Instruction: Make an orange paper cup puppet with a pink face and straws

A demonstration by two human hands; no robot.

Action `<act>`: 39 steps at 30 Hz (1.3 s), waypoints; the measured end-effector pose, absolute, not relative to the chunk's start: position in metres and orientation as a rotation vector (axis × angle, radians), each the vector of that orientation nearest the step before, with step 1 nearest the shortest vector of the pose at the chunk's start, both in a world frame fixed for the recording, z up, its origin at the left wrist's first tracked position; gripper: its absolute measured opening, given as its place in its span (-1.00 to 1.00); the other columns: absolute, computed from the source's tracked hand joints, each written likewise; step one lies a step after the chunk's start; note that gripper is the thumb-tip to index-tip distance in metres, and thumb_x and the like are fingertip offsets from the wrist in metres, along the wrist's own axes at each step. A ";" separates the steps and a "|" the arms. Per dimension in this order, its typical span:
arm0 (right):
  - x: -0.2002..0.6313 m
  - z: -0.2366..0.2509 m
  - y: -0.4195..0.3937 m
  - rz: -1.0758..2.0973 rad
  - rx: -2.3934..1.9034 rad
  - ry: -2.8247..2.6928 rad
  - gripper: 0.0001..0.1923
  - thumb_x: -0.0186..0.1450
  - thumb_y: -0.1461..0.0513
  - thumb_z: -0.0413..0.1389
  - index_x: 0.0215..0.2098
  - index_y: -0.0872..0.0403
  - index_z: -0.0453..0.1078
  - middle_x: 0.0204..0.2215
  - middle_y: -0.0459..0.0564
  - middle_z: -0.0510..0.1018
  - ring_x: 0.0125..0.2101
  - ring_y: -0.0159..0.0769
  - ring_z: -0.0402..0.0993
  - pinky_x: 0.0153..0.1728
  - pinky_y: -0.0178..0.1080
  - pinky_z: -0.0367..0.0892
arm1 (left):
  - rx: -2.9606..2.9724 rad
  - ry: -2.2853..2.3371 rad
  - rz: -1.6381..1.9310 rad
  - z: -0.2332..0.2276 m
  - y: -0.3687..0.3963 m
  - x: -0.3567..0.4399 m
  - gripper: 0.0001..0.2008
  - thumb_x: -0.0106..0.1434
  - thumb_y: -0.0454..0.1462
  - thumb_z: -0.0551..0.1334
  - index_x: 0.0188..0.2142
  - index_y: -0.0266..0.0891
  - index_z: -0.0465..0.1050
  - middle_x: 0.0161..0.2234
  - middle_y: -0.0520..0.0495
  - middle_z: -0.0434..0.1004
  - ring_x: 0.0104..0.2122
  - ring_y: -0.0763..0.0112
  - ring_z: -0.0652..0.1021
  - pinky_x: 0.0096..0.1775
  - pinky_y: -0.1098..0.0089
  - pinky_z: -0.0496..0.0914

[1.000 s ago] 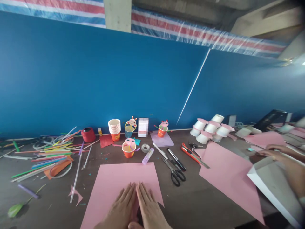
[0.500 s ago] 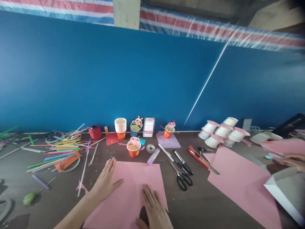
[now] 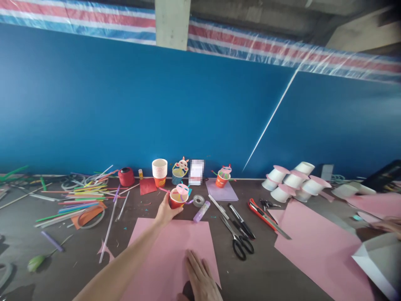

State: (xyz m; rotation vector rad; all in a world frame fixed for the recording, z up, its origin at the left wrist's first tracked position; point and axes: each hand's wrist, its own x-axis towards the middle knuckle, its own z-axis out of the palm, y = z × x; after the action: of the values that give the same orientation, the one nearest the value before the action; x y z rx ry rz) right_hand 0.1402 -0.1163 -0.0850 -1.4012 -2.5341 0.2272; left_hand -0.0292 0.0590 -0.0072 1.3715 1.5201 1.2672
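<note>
Beyond the pink sheet (image 3: 169, 246), left hand (image 3: 165, 211) grips the orange cup (image 3: 177, 198); right hand (image 3: 200, 278) lies flat on it.

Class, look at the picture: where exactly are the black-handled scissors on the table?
The scissors lie right of the pink sheet under the right hand, just in front of the black pens.

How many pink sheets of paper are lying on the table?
3, maybe more past the right edge: one pink sheet under the right hand, a big sheet right of the scissors, and a third far right.
</note>
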 end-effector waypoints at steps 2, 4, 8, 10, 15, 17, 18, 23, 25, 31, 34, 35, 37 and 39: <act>0.141 -0.094 -0.114 0.212 -1.400 -2.525 -0.16 0.08 0.05 0.13 0.23 0.10 -0.08 0.18 0.13 0.08 0.14 0.03 0.05 0.07 0.01 0.09 | 1.435 1.528 1.241 -0.009 0.058 -0.027 -0.33 -0.21 -0.32 0.39 -0.03 -0.22 0.29 -0.21 -0.10 0.54 -0.18 0.18 0.51 -0.13 0.24 0.36; 0.141 -0.099 -0.114 0.201 -1.398 -2.518 -0.18 0.09 0.02 0.12 0.23 0.08 -0.06 0.18 0.10 0.10 0.14 0.00 0.06 0.08 -0.02 0.09 | 1.497 1.576 1.213 -0.009 0.058 -0.025 -0.41 -0.17 -0.29 0.37 -0.08 -0.23 0.32 -0.26 -0.10 0.55 -0.22 0.20 0.53 -0.16 0.28 0.37; 0.137 -0.099 -0.116 0.157 -1.455 -2.462 -0.23 0.10 0.01 0.11 0.20 0.07 0.01 0.17 0.08 0.14 0.13 -0.02 0.08 0.08 -0.03 0.08 | 1.556 1.774 1.154 -0.007 0.060 -0.024 -0.50 -0.14 -0.16 0.35 -0.17 -0.25 0.37 -0.31 -0.13 0.54 -0.25 0.17 0.52 -0.21 0.29 0.36; 0.135 -0.096 -0.117 0.141 -1.474 -2.441 -0.26 0.10 0.03 0.11 0.19 0.08 0.03 0.16 0.09 0.16 0.13 -0.03 0.09 0.08 -0.03 0.07 | 1.568 1.902 1.127 -0.005 0.062 -0.023 -0.48 -0.15 -0.10 0.34 -0.17 -0.25 0.37 -0.30 -0.16 0.52 -0.19 0.12 0.48 -0.18 0.26 0.34; 0.135 -0.094 -0.118 0.112 -1.458 -2.434 -0.29 0.12 0.04 0.09 0.19 0.07 0.04 0.15 0.09 0.18 0.12 -0.04 0.12 0.08 -0.05 0.08 | 1.565 2.141 1.040 0.001 0.071 -0.026 -0.48 -0.12 -0.01 0.29 -0.20 -0.23 0.37 -0.34 -0.17 0.49 -0.13 0.09 0.42 -0.16 0.25 0.30; 0.136 -0.095 -0.118 0.101 -1.450 -2.438 -0.29 0.13 0.02 0.08 0.18 0.07 0.04 0.14 0.08 0.20 0.11 -0.05 0.13 0.07 -0.06 0.09 | 1.560 2.193 1.004 0.003 0.075 -0.029 -0.49 -0.11 0.01 0.27 -0.20 -0.22 0.37 -0.39 -0.14 0.49 -0.15 0.09 0.42 -0.19 0.27 0.30; 0.136 -0.095 -0.117 0.097 -1.449 -2.441 -0.30 0.14 0.01 0.07 0.18 0.06 0.05 0.14 0.08 0.20 0.11 -0.05 0.13 0.07 -0.06 0.10 | 1.556 2.213 0.988 0.004 0.076 -0.030 -0.50 -0.10 0.01 0.26 -0.21 -0.21 0.37 -0.40 -0.13 0.49 -0.15 0.09 0.43 -0.20 0.27 0.30; 0.136 -0.096 -0.117 0.086 -1.463 -2.445 -0.31 0.14 0.00 0.07 0.18 0.05 0.06 0.13 0.05 0.21 0.11 -0.06 0.14 0.06 -0.06 0.12 | 1.508 2.299 0.939 0.006 0.082 -0.034 -0.52 -0.07 0.04 0.23 -0.23 -0.22 0.37 -0.41 -0.14 0.49 -0.15 0.07 0.43 -0.19 0.25 0.29; 0.135 -0.095 -0.117 0.084 -1.471 -2.440 -0.30 0.13 -0.01 0.07 0.18 0.06 0.06 0.13 0.06 0.21 0.11 -0.06 0.14 0.06 -0.06 0.11 | 1.498 2.314 0.930 0.005 0.084 -0.034 -0.52 -0.08 0.04 0.23 -0.24 -0.21 0.36 -0.40 -0.14 0.49 -0.14 0.08 0.42 -0.19 0.25 0.28; 0.134 -0.090 -0.119 0.087 -1.471 -2.441 -0.30 0.13 0.02 0.08 0.17 0.08 0.07 0.13 0.08 0.21 0.12 -0.06 0.13 0.08 -0.07 0.09 | 1.453 2.343 0.922 0.005 0.081 -0.044 -0.53 -0.04 0.06 0.18 -0.25 -0.22 0.33 -0.35 -0.17 0.48 -0.17 0.10 0.44 -0.23 0.27 0.31; 0.134 -0.087 -0.119 0.120 -1.493 -2.455 -0.33 0.13 0.04 0.08 0.17 0.06 0.08 0.14 0.07 0.21 0.12 -0.06 0.13 0.08 -0.07 0.09 | 1.451 2.345 0.910 0.005 0.073 -0.057 -0.51 -0.03 0.07 0.17 -0.24 -0.23 0.31 -0.33 -0.19 0.47 -0.19 0.07 0.45 -0.25 0.25 0.32; 0.134 -0.085 -0.119 0.133 -1.502 -2.459 -0.33 0.13 0.05 0.08 0.17 0.05 0.08 0.14 0.06 0.21 0.12 -0.06 0.13 0.08 -0.06 0.09 | 1.470 2.331 0.901 0.005 0.070 -0.062 -0.52 -0.04 0.06 0.19 -0.24 -0.23 0.31 -0.34 -0.19 0.47 -0.20 0.06 0.45 -0.26 0.26 0.32; 0.134 -0.083 -0.119 0.158 -1.512 -2.468 -0.32 0.13 0.06 0.09 0.17 0.06 0.07 0.14 0.07 0.20 0.12 -0.05 0.12 0.08 -0.06 0.09 | 1.525 2.293 0.880 0.005 0.064 -0.068 -0.54 -0.07 0.01 0.24 -0.27 -0.23 0.32 -0.39 -0.15 0.48 -0.20 0.05 0.44 -0.27 0.27 0.31; 0.134 -0.080 -0.119 0.178 -1.505 -2.478 -0.31 0.12 0.08 0.10 0.18 0.07 0.06 0.14 0.08 0.19 0.12 -0.04 0.12 0.08 -0.04 0.09 | 1.574 2.266 0.866 0.005 0.060 -0.071 -0.56 -0.10 -0.02 0.28 -0.28 -0.23 0.33 -0.43 -0.13 0.48 -0.19 0.03 0.44 -0.27 0.26 0.30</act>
State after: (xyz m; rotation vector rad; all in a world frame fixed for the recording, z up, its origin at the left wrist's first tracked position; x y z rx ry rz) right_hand 0.1344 -0.1188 -0.0801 -1.5046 -2.4776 0.1783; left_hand -0.0713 0.0602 0.0047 1.5737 2.2662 0.8660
